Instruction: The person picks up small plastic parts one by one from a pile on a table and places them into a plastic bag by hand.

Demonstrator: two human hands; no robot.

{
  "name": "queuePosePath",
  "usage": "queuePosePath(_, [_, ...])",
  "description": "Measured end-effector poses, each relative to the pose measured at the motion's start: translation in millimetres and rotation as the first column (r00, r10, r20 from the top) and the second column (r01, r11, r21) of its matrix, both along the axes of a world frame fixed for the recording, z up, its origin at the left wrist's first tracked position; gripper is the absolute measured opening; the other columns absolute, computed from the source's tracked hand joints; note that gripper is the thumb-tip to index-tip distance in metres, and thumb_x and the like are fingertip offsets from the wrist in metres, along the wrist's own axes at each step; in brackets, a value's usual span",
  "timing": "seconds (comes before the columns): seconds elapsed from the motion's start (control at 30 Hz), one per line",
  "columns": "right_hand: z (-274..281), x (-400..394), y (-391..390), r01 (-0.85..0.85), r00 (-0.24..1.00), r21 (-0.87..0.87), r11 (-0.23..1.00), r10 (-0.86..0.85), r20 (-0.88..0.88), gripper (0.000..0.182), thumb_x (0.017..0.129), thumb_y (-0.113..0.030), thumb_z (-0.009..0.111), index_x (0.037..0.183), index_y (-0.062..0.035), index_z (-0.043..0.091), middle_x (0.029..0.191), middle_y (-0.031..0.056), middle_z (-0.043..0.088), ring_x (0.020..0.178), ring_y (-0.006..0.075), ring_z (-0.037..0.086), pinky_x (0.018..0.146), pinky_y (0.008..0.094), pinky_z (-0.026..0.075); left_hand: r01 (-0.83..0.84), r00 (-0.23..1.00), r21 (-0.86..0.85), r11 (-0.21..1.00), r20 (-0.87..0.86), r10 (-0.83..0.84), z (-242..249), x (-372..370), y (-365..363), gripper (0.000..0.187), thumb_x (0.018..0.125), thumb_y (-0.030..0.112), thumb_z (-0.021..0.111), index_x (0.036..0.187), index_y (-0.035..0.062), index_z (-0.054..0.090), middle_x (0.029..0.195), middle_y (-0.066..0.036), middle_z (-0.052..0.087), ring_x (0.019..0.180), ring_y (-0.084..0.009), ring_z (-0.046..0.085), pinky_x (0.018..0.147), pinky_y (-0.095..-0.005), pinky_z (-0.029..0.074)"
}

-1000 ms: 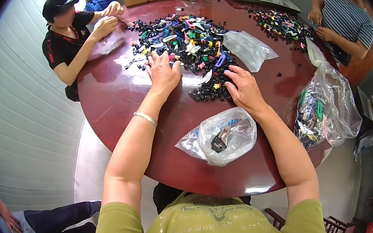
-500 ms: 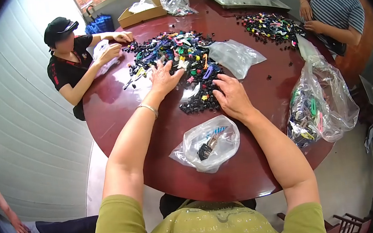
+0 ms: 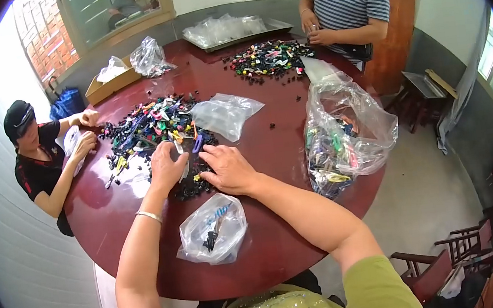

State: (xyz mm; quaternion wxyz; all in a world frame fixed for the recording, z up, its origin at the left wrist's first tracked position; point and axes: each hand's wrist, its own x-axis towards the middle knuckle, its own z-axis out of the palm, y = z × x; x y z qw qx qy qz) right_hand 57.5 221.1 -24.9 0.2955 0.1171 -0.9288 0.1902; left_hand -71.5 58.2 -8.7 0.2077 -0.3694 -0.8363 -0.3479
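My left hand (image 3: 168, 168) rests at the near edge of a pile of small clips (image 3: 155, 125) in black and bright colours. Its fingers are bent and partly apart, and whether anything is between them cannot be made out. To its right, my right hand (image 3: 228, 167) lies with spread fingers at the pile's right side, close to a purple clip (image 3: 198, 143). Small black pieces (image 3: 188, 189) lie between the two hands. Nearer to me stands an open clear bag (image 3: 232, 241) with a few dark clips and a blue-striped piece inside.
A flat clear bag (image 3: 227, 115) lies beyond my right hand. On the right is a large bag of clips (image 3: 351, 142). A second pile (image 3: 272, 58), a tray (image 3: 239, 38) and a cardboard box (image 3: 106, 88) are farther back. One person sits left; another is at the far side.
The view has turned to the right, so the table appears farther left. My hands are closer together at the pile's near end, and my left hand has come back toward me.
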Motion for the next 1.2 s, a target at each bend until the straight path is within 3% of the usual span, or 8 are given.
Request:
queuePosePath(0.13, [21,3,-1,-0.040,0.974,-0.058,0.998,0.051,0.220,0.049,0.078,-0.029,0.066,0.117,-0.0010,0.054,0.121,0.0175,0.053,0.110,0.0340,0.051,0.090,0.0420,0.042,0.078,0.996,0.058,0.995,0.039,-0.081,3,24,3,0.023,0.072,0.019,0.071,0.084,0.0011,0.062,0.087,-0.016,0.061,0.085,-0.0342,0.060,0.075,-0.0404,0.047])
queuePosePath(0.17, [6,0,-1,-0.051,0.998,-0.052,0.997,0.049,-0.041,0.048,0.076,-0.027,0.067,0.114,0.0002,0.055,0.117,0.0189,0.055,0.107,0.0355,0.053,0.088,0.0430,0.043,0.094,0.985,0.007,0.996,0.143,-0.094,8,30,0,0.022,0.077,0.017,0.067,0.090,0.0008,0.062,0.089,-0.014,0.063,0.087,-0.0296,0.061,0.076,-0.0363,0.048])
queuePosePath(0.27, [4,-2,2,-0.059,0.997,-0.087,0.994,0.055,-0.051,0.050,0.079,-0.026,0.066,0.118,0.0019,0.052,0.119,0.0214,0.055,0.110,0.0361,0.053,0.094,0.0441,0.041,0.100,0.931,0.001,0.995,0.352,-0.094,32,38,-9,0.022,0.082,0.020,0.065,0.091,0.0007,0.068,0.084,-0.012,0.069,0.078,-0.0201,0.066,0.071,-0.0312,0.050])
queuePosePath(0.4, [0,-7,3,-0.009,0.998,-0.220,0.976,-0.005,-0.063,0.046,0.082,-0.022,0.064,0.118,0.0030,0.050,0.119,0.0237,0.053,0.113,0.0382,0.050,0.096,0.0435,0.040,-0.033,0.983,0.142,0.989,0.181,0.007,33,5,-14,0.024,0.084,0.021,0.064,0.098,0.0017,0.068,0.086,-0.011,0.071,0.078,-0.0145,0.066,0.070,-0.0282,0.050])
queuePosePath(0.57, [-1,-11,7,-0.010,0.999,-0.342,0.940,-0.003,-0.038,0.039,0.083,-0.015,0.061,0.115,0.0040,0.049,0.118,0.0253,0.051,0.111,0.0404,0.050,0.096,0.0439,0.041,-0.170,0.970,0.111,0.979,0.194,0.147,15,-49,-2,0.034,0.081,0.027,0.063,0.103,0.0018,0.066,0.097,-0.019,0.067,0.091,-0.0323,0.065,0.082,-0.0376,0.050])
queuePosePath(0.8, [1,-13,8,0.004,1.000,-0.409,0.912,-0.003,0.005,0.035,0.084,-0.013,0.058,0.114,0.0028,0.050,0.114,0.0239,0.053,0.106,0.0394,0.053,0.091,0.0437,0.043,-0.305,0.933,-0.309,0.901,0.093,0.348,42,-50,37,0.058,0.073,0.055,0.067,0.103,0.0044,0.068,0.102,-0.024,0.063,0.101,-0.0340,0.061,0.087,-0.0370,0.048])
queuePosePath(0.97, [-1,-13,8,0.003,1.000,-0.378,0.926,-0.013,-0.024,0.034,0.084,-0.012,0.058,0.114,0.0023,0.050,0.112,0.0230,0.054,0.103,0.0389,0.053,0.089,0.0437,0.044,-0.291,0.824,-0.526,0.799,0.286,0.489,47,-34,67,0.091,0.068,0.072,0.061,0.132,0.0089,0.048,0.135,-0.024,0.041,0.125,-0.0417,0.041,0.100,-0.0573,0.032])
queuePosePath(1.2, [-3,-15,11,0.008,1.000,-0.509,0.861,-0.017,-0.012,0.032,0.084,-0.010,0.057,0.114,0.0014,0.050,0.110,0.0214,0.054,0.102,0.0383,0.054,0.089,0.0421,0.044,-0.239,0.889,-0.511,0.826,0.227,0.397,38,-35,51,0.073,0.073,0.059,0.060,0.124,0.0067,0.054,0.126,-0.023,0.051,0.120,-0.0391,0.047,0.099,-0.0511,0.038])
